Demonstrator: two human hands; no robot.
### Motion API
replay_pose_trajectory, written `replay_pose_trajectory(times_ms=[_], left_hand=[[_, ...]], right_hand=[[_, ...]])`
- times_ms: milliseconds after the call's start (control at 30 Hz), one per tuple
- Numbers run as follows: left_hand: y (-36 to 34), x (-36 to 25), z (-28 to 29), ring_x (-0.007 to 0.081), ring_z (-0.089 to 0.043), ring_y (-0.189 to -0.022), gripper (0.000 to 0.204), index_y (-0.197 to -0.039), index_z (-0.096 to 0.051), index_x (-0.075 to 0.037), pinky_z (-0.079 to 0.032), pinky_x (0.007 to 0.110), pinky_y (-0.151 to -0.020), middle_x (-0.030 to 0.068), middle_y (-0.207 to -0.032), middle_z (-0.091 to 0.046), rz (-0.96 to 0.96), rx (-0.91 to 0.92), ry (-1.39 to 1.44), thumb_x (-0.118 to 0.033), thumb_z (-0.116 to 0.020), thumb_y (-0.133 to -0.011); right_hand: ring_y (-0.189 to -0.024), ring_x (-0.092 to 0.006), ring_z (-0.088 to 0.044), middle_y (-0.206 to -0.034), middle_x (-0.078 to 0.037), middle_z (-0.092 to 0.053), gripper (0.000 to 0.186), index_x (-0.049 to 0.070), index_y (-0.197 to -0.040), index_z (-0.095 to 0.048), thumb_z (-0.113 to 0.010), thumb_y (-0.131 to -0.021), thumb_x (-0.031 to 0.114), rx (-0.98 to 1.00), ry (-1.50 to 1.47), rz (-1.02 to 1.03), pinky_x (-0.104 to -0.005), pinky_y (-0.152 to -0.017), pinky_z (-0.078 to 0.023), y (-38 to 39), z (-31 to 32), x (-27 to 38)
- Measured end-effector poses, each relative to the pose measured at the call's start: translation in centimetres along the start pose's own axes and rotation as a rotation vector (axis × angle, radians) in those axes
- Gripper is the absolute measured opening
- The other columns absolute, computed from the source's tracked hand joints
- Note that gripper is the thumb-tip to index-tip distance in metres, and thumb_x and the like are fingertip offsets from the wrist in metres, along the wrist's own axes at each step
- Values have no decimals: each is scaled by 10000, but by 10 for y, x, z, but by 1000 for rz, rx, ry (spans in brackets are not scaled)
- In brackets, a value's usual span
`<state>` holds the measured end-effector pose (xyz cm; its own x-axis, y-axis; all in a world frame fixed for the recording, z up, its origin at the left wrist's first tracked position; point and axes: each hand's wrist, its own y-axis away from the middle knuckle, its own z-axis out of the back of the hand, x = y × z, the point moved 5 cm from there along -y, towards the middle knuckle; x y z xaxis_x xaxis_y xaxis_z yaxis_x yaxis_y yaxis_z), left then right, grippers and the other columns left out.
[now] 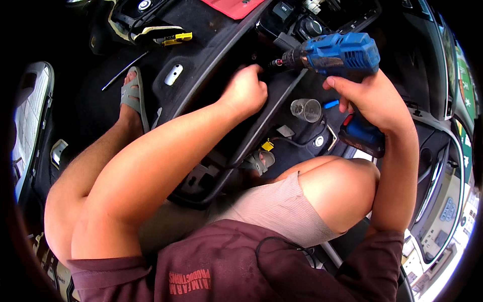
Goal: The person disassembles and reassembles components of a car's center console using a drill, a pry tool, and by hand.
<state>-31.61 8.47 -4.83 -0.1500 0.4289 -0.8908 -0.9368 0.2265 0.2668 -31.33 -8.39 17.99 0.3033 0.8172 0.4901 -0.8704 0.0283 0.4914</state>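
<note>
My right hand point(370, 98) is wrapped round the grip of a blue cordless drill point(342, 50), its dark battery pack below my fingers. The drill lies almost level, its chuck and bit pointing left. My left hand point(246, 88) is closed over the trough of a long black centre console point(274, 105), just left of the bit's tip. Its fingertips are bent down into shadow, so what they hold, if anything, is hidden. The bit and my left hand are a short way apart.
Right of the console are a clear plastic cup point(306, 109), a small blue piece point(331, 104) and a yellow connector point(267, 145). To the left lie a thin metal rod point(125, 71) and a yellow plug point(177, 39). A red sheet point(234, 6) is at the far end. A car door point(435, 186) stands right.
</note>
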Motion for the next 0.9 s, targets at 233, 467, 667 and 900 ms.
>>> replay_pose_trajectory(times_ms=[233, 467, 667, 900], left_hand=[[0, -4, 6, 465, -683, -1257, 342, -1313, -718, 2, -533, 500, -1125, 292, -1279, -734, -119, -69, -19, -106, -667, -994], [-16, -4, 4, 466, -713, -1119, 314, -1248, -747, -33, -575, 519, -979, 273, -1128, -745, -274, -131, -91, -82, -761, -938], [-28, -3, -4, 447, -726, -1048, 176, -1089, -772, -62, -602, 541, -890, 208, -1037, -729, -436, -201, -217, -112, -757, -921], [-27, -15, -3, 432, -749, -994, 263, -1127, -817, -33, -616, 497, -867, 205, -1045, -763, -356, -211, -297, -120, -826, -878]], right_hand=[[-623, -103, -633, -817, -32, -717, 247, 32, -1081, -735, -820, -975, 238, 19, 55, 3, -306, -611, -525, -3, 1, -7], [-609, -94, -611, -806, -23, -703, 207, 29, -1106, -739, -820, -973, 166, 14, -74, 31, -287, -591, -508, 1, 6, -9], [-587, -77, -588, -831, -10, -721, 221, 51, -1171, -729, -819, -970, 69, 23, -233, -9, -264, -556, -490, 7, 4, -16], [-711, -73, -636, -989, 5, -763, 347, 59, -1286, -709, -814, -957, 25, -24, -311, 231, -286, -634, -553, 5, 3, -29]])
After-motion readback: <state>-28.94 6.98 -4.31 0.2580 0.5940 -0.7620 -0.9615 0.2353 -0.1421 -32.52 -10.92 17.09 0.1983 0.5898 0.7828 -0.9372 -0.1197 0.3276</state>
